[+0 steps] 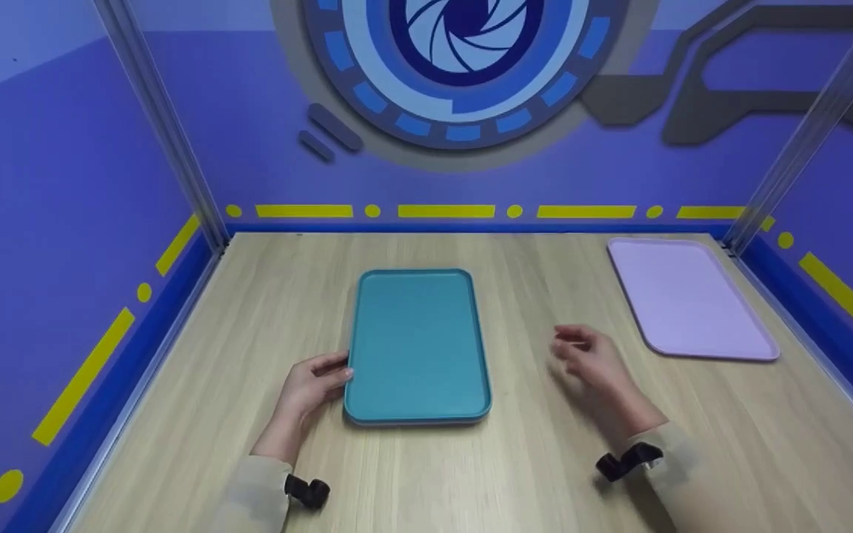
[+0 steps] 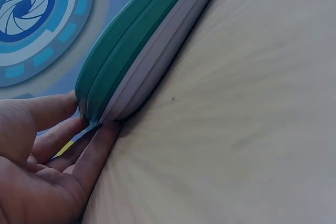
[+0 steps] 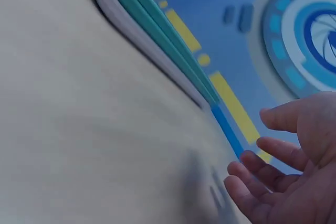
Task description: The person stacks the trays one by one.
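A stack of rectangular trays lies on the table, with a teal tray (image 1: 419, 344) on top. From the side, the left wrist view shows green rims (image 2: 123, 51) above pale lilac rims (image 2: 152, 61). My left hand (image 1: 308, 389) pinches the stack's left edge, its thumb at the teal rim and the other fingertips against the side and low near the tabletop. Off to the right of the stack, my right hand (image 1: 593, 363) hovers above the table with loosely curled fingers and nothing in them. In the right wrist view that hand (image 3: 294, 166) is apart from the trays.
At the back right of the wooden table (image 1: 263, 296) lies a lilac tray (image 1: 693, 300). Blue printed panels (image 1: 241, 118) enclose the back and both sides, with metal posts (image 1: 167, 126) at the rear corners.
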`<action>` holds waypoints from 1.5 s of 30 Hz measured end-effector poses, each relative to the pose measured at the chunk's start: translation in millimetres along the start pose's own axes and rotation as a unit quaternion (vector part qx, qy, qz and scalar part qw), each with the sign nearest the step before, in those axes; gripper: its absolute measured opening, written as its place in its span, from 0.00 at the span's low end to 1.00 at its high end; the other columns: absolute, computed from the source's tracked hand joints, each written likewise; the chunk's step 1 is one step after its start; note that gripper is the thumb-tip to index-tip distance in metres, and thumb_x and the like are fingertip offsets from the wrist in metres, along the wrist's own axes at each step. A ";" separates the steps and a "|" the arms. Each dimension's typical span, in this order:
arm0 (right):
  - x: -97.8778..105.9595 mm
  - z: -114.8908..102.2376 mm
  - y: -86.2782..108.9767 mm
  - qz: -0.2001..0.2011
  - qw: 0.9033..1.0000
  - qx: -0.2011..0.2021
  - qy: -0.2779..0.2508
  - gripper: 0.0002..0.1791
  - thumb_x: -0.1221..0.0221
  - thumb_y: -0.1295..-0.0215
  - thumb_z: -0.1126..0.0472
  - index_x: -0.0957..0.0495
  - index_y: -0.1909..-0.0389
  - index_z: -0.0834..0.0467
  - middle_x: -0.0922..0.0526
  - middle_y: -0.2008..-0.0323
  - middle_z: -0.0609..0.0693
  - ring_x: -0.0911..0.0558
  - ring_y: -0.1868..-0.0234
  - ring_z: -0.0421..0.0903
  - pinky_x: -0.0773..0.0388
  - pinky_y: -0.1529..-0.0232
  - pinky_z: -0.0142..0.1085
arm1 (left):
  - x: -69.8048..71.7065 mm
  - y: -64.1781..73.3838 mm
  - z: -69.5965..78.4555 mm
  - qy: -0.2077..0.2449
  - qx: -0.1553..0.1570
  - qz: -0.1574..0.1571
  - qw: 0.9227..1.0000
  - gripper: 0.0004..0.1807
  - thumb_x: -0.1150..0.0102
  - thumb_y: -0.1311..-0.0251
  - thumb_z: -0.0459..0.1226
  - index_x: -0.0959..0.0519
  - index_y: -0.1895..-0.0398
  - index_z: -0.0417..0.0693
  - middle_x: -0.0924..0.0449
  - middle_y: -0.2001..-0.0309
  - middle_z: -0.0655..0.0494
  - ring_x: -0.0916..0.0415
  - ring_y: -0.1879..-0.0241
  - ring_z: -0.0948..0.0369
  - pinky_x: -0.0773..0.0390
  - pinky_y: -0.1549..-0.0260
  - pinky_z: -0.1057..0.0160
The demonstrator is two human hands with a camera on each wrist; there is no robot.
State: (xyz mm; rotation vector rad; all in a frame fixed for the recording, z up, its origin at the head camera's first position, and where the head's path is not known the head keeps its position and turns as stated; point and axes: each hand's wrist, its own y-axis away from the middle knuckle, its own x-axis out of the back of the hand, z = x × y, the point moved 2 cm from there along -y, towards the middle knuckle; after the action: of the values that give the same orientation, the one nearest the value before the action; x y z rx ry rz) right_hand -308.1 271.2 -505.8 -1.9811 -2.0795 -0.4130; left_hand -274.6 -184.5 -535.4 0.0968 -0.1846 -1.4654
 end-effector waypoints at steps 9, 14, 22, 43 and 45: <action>77.3 27.1 -24.4 0.141 0.980 0.023 0.141 0.29 0.44 0.25 0.60 0.33 0.29 0.69 0.31 0.31 0.72 0.32 0.30 0.68 0.34 0.28 0.56 | -0.6 -0.1 0.6 -0.001 -0.003 -0.002 1.000 0.25 0.33 0.37 0.28 0.23 0.36 0.31 0.21 0.38 0.32 0.17 0.51 0.59 0.13 0.49 0.56; 103.9 40.6 -28.9 0.171 0.950 0.038 0.258 0.28 0.43 0.27 0.60 0.32 0.31 0.71 0.34 0.33 0.79 0.38 0.33 0.77 0.37 0.32 0.66 | -2.1 0.4 -0.5 0.013 -0.004 -0.003 1.000 0.25 0.34 0.37 0.26 0.24 0.36 0.29 0.21 0.39 0.31 0.17 0.51 0.59 0.13 0.50 0.58; 117.3 57.3 -32.4 0.033 0.925 -0.025 0.377 0.41 0.47 0.24 0.47 0.48 0.22 0.68 0.55 0.26 0.82 0.56 0.28 0.84 0.58 0.33 0.82 | -2.7 -0.8 -1.0 0.012 -0.001 0.005 1.000 0.24 0.34 0.37 0.26 0.23 0.37 0.30 0.20 0.39 0.32 0.17 0.49 0.58 0.13 0.49 0.57; 77.5 36.9 -11.3 -0.032 0.905 -0.027 0.422 0.39 0.48 0.24 0.52 0.48 0.22 0.70 0.51 0.29 0.86 0.48 0.32 0.87 0.40 0.36 0.79 | -0.5 -1.8 -2.5 -0.005 -0.001 0.001 1.000 0.24 0.34 0.36 0.27 0.22 0.37 0.32 0.20 0.39 0.33 0.16 0.51 0.58 0.13 0.50 0.57; 69.8 33.0 -7.4 -0.029 0.903 -0.014 0.429 0.38 0.48 0.24 0.53 0.46 0.23 0.70 0.49 0.30 0.87 0.47 0.32 0.87 0.39 0.36 0.77 | -0.5 -1.5 -2.7 -0.006 0.002 0.002 1.000 0.24 0.34 0.36 0.27 0.22 0.36 0.32 0.20 0.39 0.33 0.16 0.51 0.58 0.13 0.50 0.57</action>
State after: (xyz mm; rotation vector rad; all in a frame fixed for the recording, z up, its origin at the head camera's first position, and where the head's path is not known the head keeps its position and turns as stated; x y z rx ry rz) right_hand -318.5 347.8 -511.6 -1.3460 -1.5405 -1.0927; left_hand -275.7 -184.2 -538.3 0.0904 -0.1981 -1.4629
